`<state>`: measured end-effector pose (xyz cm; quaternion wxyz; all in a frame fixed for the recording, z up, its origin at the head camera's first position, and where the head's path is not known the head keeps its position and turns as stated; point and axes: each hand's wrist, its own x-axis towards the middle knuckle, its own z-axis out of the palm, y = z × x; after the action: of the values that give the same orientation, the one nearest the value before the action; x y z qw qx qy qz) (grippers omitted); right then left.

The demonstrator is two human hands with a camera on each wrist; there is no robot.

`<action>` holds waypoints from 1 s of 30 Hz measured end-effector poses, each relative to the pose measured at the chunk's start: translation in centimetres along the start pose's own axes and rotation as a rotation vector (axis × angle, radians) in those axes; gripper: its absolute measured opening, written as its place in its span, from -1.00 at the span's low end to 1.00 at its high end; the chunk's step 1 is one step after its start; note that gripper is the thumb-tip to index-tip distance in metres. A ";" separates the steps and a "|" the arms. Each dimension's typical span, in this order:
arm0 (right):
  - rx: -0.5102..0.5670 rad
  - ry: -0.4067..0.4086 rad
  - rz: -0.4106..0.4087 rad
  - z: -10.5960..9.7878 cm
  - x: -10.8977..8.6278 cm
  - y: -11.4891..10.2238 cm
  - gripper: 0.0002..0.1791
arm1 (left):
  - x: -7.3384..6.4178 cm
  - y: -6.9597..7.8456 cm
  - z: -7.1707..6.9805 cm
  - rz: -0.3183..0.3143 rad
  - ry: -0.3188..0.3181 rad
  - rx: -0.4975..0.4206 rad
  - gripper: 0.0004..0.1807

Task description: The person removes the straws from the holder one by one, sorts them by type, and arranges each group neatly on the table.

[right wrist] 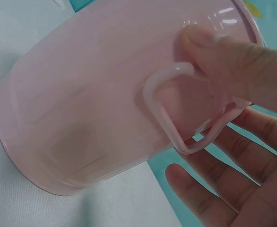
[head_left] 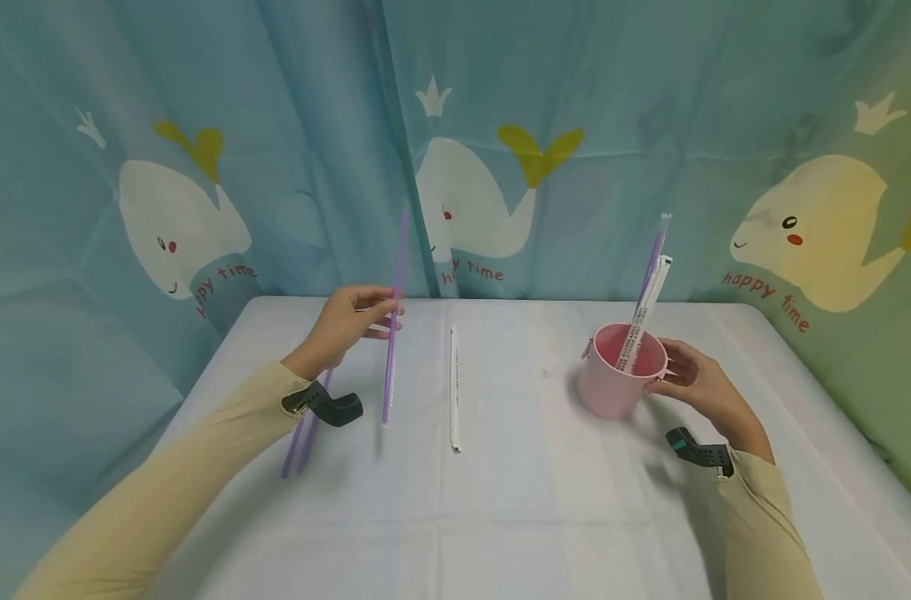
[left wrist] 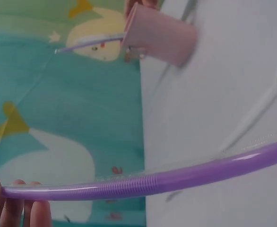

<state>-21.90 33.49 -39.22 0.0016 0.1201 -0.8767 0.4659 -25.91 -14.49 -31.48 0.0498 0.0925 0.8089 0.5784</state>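
Note:
Between thumb and fingertips, my left hand pinches a purple straw in a clear wrapper. It stands nearly upright in the head view, over the left part of the table; its ribbed bend shows in the left wrist view. On the right, my right hand holds a pink bucket near its rim, thumb on the outer wall by the small side handle. A wrapped purple straw and a straw in printed white paper lean in the bucket, their lower ends hidden inside.
A paper-wrapped white straw lies on the white table between the hands. Purple straws lie under my left wrist, partly hidden by it. A blue curtain with whale prints hangs behind the table's far edge.

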 end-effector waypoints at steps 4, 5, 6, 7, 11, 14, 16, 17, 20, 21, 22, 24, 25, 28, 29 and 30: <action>-0.012 0.006 0.015 0.0 -0.1 -0.1 -0.25 | -0.7 -0.9 -1.4 -0.018 0.023 0.007 -0.58; -0.017 0.005 0.016 0.0 -0.1 -0.1 -0.24 | -1.0 -1.2 -1.8 -0.024 0.030 0.013 -0.57; -0.019 0.005 0.018 0.1 -0.1 -0.1 -0.24 | -1.2 -1.4 -2.2 -0.029 0.037 0.013 -0.57; -0.019 0.003 0.020 0.1 -0.1 -0.1 -0.25 | -1.5 -1.6 -2.6 -0.038 0.044 0.022 -0.56; -0.019 -0.007 0.035 0.2 -0.1 -0.2 -0.23 | -2.5 -2.6 -4.1 -0.077 0.068 0.044 -0.55; -0.027 -0.005 0.048 0.1 -0.2 -0.2 -0.22 | -2.9 -3.4 -5.0 -0.089 0.083 0.053 -0.54; -0.031 -0.005 0.055 0.1 -0.2 -0.2 -0.22 | -3.1 -3.8 -5.6 -0.090 0.091 0.061 -0.53; -0.032 -0.005 0.056 0.0 -0.2 -0.1 -0.22 | -3.2 -4.0 -5.8 -0.089 0.094 0.067 -0.53; -0.031 -0.005 0.050 0.0 -0.1 -0.1 -0.22 | -3.5 -4.6 -6.7 -0.095 0.098 0.094 -0.51; -0.029 -0.004 0.047 0.0 -0.1 -0.2 -0.22 | -3.6 -4.8 -6.9 -0.099 0.096 0.106 -0.50; -0.028 -0.004 0.043 0.0 0.0 -0.2 -0.22 | -3.7 -4.9 -7.1 -0.102 0.093 0.114 -0.50; -0.028 -0.004 0.036 0.0 0.0 -0.2 -0.23 | -3.8 -5.4 -7.5 -0.117 0.091 0.131 -0.49; -0.031 -0.006 0.034 -0.1 0.0 -0.3 -0.23 | -3.9 -5.7 -7.7 -0.125 0.088 0.134 -0.48; -0.038 -0.017 0.041 -0.1 -0.1 -0.3 -0.21 | -4.1 -6.5 -8.1 -0.156 0.084 0.142 -0.46; -0.040 -0.018 0.044 -0.1 -0.2 -0.4 -0.21 | -4.1 -6.9 -8.2 -0.168 0.085 0.147 -0.46; -0.042 -0.018 0.048 -0.1 -0.2 -0.4 -0.21 | -4.1 -7.2 -8.4 -0.181 0.085 0.149 -0.45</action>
<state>-21.67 33.45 -38.84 -0.0152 0.1032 -0.8888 0.4462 -24.14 -25.37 -35.67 0.0605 -0.0019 0.8561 0.5133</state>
